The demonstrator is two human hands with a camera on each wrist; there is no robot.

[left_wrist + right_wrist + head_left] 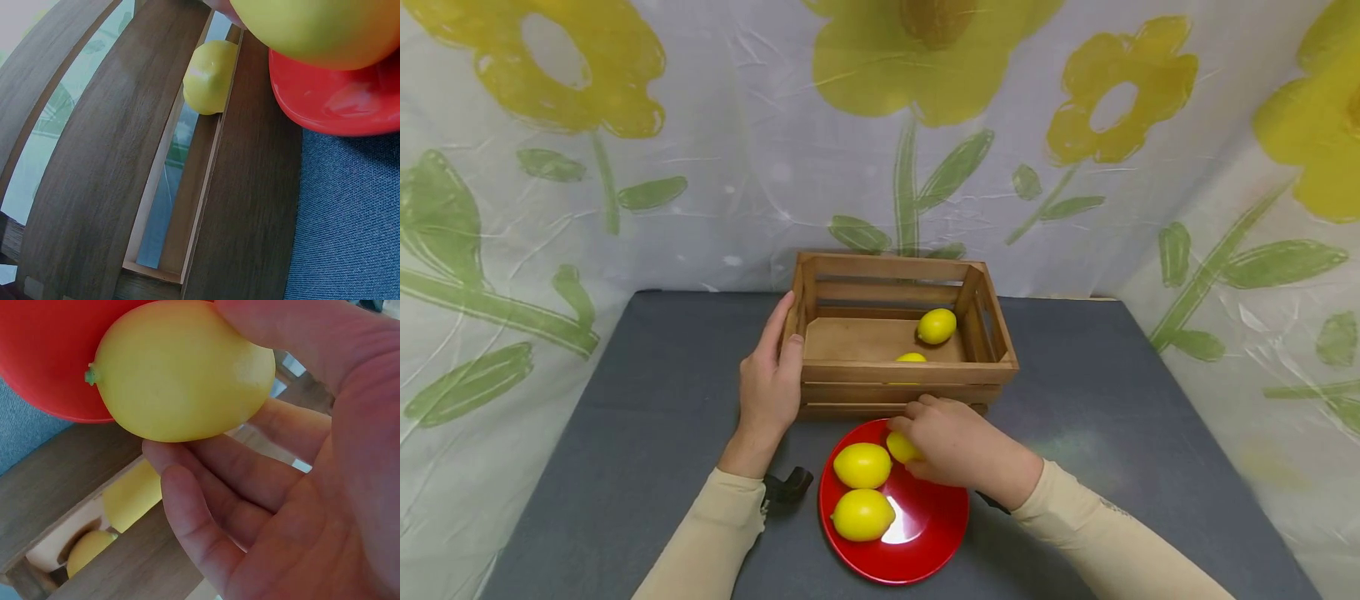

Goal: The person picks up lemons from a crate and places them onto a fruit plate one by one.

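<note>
My right hand pinches a lemon between thumb and fingers, at the far edge of a red plate and close to the crate's front. Two more lemons, a farther one and a nearer one, lie on the plate's left side. My left hand rests against the left end of a slatted wooden crate, its visible finger and thumb extended. Inside the crate are a lemon at the right and another, partly hidden behind the front slat.
The crate stands at the back of a dark cloth-covered table, just behind the plate. A flower-printed curtain hangs behind and beside the table. A black curved piece shows by the left wrist.
</note>
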